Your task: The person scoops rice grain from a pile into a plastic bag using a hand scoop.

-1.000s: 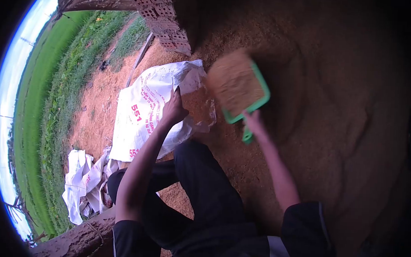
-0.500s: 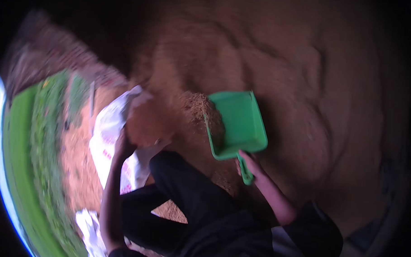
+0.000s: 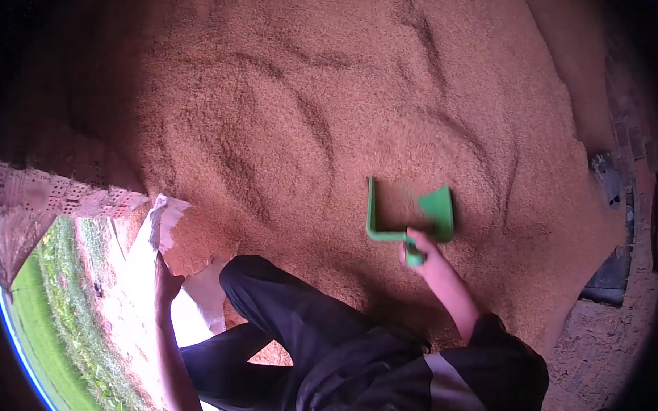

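Note:
My right hand (image 3: 424, 255) is wrapped round the short handle of a green dustpan (image 3: 437, 208). The pan's open end points away from me into a large heap of loose brown grain or husks (image 3: 389, 142), and some of it lies in the pan, covering part of the floor. My left hand (image 3: 168, 281) grips the edge of a white woven sack (image 3: 199, 299) beside my knee. The sack's mouth faces the heap, with brown material at its opening. How full the sack is cannot be made out.
My bent leg (image 3: 290, 287) in dark trousers lies between sack and dustpan. A brick wall (image 3: 68, 190) stands at the left, with green plants (image 3: 64, 319) outside. Dark flat objects (image 3: 608, 277) lie by the heap's right edge, near another brick wall (image 3: 639, 155).
The dustpan, earlier beside the sack with material spilling off its left side, has moved right and into the heap. My left hand still holds the sack. The camera view has turned.

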### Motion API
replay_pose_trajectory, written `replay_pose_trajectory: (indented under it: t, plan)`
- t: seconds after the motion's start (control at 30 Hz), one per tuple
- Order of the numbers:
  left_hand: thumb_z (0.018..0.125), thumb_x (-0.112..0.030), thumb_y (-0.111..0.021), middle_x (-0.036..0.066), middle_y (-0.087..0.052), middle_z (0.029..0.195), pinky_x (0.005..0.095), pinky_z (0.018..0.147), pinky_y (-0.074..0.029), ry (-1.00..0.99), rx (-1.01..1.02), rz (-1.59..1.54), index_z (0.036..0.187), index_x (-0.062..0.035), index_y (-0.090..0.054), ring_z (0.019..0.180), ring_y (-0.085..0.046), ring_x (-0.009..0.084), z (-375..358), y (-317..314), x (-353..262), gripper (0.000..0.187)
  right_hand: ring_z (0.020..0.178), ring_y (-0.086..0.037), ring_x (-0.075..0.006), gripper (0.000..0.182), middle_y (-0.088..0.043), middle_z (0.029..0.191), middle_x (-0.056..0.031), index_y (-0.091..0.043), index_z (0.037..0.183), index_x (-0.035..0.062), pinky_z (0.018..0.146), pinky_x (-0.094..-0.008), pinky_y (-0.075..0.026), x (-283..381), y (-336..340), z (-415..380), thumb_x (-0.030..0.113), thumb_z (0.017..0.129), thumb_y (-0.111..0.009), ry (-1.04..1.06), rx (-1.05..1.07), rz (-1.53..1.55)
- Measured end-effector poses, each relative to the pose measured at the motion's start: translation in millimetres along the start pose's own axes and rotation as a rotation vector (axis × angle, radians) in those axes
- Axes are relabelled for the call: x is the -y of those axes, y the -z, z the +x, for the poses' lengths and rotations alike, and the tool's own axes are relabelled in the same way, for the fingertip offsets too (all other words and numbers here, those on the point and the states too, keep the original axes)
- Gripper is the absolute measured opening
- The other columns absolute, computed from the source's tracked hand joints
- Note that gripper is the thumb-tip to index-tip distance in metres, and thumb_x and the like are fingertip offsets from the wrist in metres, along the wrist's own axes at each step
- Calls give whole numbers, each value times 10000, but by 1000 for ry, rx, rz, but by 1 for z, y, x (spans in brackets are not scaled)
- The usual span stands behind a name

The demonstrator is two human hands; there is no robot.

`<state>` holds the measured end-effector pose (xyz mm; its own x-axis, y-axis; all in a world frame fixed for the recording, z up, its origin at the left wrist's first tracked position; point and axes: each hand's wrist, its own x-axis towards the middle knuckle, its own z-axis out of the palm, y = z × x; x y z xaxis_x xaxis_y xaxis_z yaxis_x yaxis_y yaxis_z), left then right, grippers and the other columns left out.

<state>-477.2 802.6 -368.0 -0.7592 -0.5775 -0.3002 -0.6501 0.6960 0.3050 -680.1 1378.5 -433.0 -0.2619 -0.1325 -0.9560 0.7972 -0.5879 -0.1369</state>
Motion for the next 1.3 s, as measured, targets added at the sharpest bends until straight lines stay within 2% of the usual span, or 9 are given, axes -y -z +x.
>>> replay_pose_trajectory:
  t: [0.07,0.27,0.33,0.53,0.77,0.93,1.07,1.13,1.3]
  plan:
    - [551,2,-651,260,-234,1397,354,1088,-216,24,10,15,1374,63,-109,1317,-215,356,-8,9,-4,987,498,-519,-200,255,-516,628,-92,-460,800,85,403,-315,-433,23,-37,9,295,828,-601,341,69,-298]
    - [577,-14,-671,257,-247,1394,362,1077,-240,16,-45,-51,1382,45,-120,1302,-248,358,-24,21,0,977,586,-552,-217,149,-538,707,-111,-518,860,62,451,-329,-462,137,-119,70,170,803,-605,609,503,-325]
    - [580,-46,-696,258,-284,1377,369,1075,-242,79,-81,-100,1374,44,-166,1302,-252,357,-25,20,-4,959,623,-557,-222,176,-543,737,-113,-531,865,47,460,-311,-460,192,-163,110,176,792,-624,350,509,-324]
    - [616,-107,-701,272,-282,1371,403,1027,-293,206,-119,-15,1349,33,-249,1257,-296,382,-29,22,-24,873,487,-497,-144,181,-506,625,-31,-535,809,78,414,-281,-427,216,-285,143,236,819,-621,674,529,-790]
    - [627,-132,-695,250,-292,1351,431,853,-455,212,-84,80,1334,-5,-294,1057,-502,400,-31,29,-28,823,457,-523,-126,288,-546,619,-23,-541,821,94,389,-280,-432,107,-290,119,372,815,-619,703,336,-1194]
    - [596,-99,-713,239,-256,1374,415,846,-470,125,-111,11,1358,4,-206,1038,-514,404,-27,19,-19,921,667,-531,-128,556,-524,942,-62,-328,1235,41,523,-281,-463,-49,-275,174,269,827,-630,708,560,-1328]
    - [583,-110,-730,249,-223,1390,421,843,-475,108,-55,-18,1372,2,-138,1040,-511,414,-21,6,-17,992,595,-593,-248,364,-591,743,-139,-491,1011,-11,517,-362,-470,-175,-285,124,299,847,-589,661,573,-1553]
    - [564,-118,-745,264,-203,1394,429,830,-482,126,-5,-35,1379,3,-85,1029,-517,422,-14,2,-16,1055,667,-576,-367,316,-582,769,-215,-492,904,-15,614,-451,-464,-217,-277,136,282,848,-581,1226,669,-1776]
    - [586,-114,-724,286,-210,1386,424,845,-474,123,-96,-35,1379,11,-53,1062,-496,425,3,-13,-7,1046,694,-549,-415,334,-574,748,-233,-493,852,-23,634,-484,-439,-213,-257,84,309,866,-527,1428,598,-1873]
